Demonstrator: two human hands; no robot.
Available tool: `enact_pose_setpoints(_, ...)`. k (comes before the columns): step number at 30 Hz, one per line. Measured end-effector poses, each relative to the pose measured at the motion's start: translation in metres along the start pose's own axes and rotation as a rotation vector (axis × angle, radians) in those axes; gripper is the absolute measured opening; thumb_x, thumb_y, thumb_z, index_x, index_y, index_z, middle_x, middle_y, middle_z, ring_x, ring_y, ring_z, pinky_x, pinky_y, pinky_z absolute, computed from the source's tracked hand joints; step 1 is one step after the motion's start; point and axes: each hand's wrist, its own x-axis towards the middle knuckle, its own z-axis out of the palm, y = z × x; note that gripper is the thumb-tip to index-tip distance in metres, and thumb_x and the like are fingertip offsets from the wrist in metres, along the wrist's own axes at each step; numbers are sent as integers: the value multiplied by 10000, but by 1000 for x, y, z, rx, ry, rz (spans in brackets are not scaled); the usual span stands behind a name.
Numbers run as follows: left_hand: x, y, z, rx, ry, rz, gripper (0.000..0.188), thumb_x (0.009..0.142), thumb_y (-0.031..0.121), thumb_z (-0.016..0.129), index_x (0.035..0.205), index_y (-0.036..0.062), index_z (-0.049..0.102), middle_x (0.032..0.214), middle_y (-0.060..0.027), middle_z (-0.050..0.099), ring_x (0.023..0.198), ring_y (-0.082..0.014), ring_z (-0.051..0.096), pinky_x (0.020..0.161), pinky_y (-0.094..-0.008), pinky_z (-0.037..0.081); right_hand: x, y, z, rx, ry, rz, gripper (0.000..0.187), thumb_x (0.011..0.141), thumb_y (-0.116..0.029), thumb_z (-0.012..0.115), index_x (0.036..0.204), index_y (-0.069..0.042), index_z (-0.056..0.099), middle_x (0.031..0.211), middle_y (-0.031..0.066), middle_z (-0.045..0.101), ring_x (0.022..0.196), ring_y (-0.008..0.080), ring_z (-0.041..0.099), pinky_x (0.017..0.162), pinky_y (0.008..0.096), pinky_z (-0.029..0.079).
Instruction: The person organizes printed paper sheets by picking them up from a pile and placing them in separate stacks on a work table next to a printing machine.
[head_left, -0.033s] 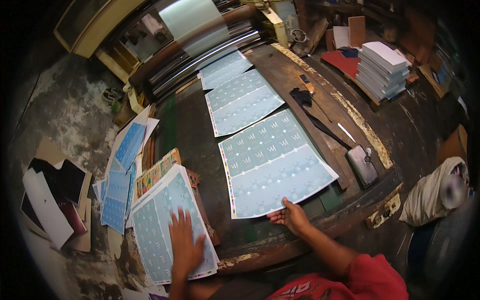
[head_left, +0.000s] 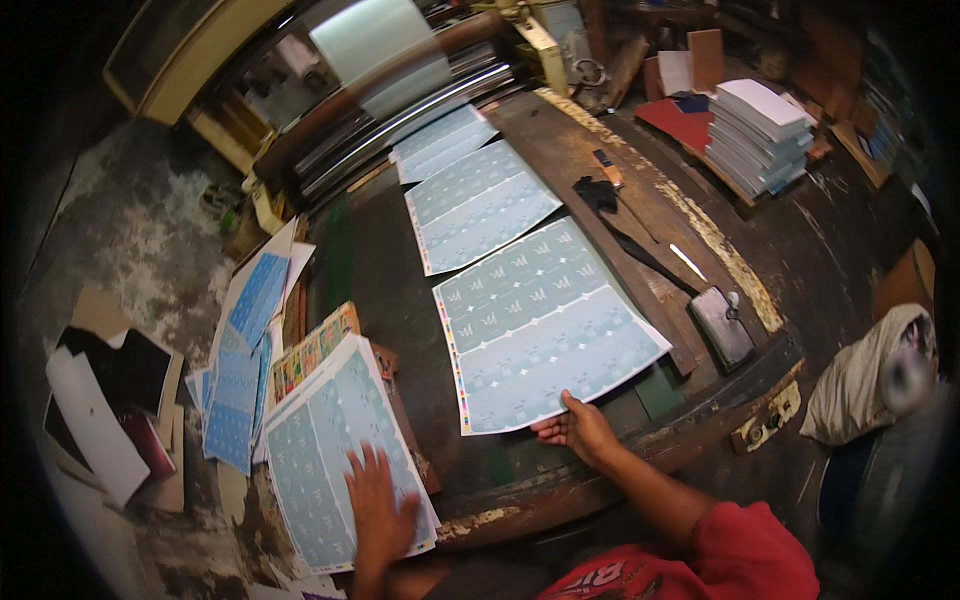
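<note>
Clearly, right fingers (head_left: 556, 432) pinch sheet's (head_left: 545, 335) near edge.

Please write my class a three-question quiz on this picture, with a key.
1. Which hand is at the near edge of the front sheet on the table: (a) left or (b) right?
2. True or false: the left hand is touching the grey pouch.
3. Fill in: the person's sleeve is coloured ____.

Key:
1. (b), the right hand.
2. False; it is at the sheet pile.
3. Red.
</note>
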Motion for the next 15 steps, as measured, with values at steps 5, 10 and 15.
enact_pose_setpoints(5,-85,38,18,45,99,92,559,998,338,472,1415,-29,409,1475,-263,371,1381,-404,334,1126,-523,233,41,-2,-2,0,24,-38,515,1035,-442,362,1215,32,456,1027,229,676,838,245,657,776,387,551)
enact_pose_setpoints(10,-103,29,36,-201,221,13,429,1042,232,331,1329,-10,540,1423,-178,488,1389,-373,346,1152,-509,182,87,9,1,41,53,-192,417,1009,-450,432,1211,-85,455,1016,182,698,758,213,670,680,401,576)
enact_pose_setpoints(15,-101,63,32,-448,366,-432,416,1039,216,376,1255,-94,549,1267,-300,554,1194,-421,504,1025,-445,381,75,14,11,74,17,-236,663,971,-459,526,1486,-154,240,1297,136,570,898,212,650,732,382,567)
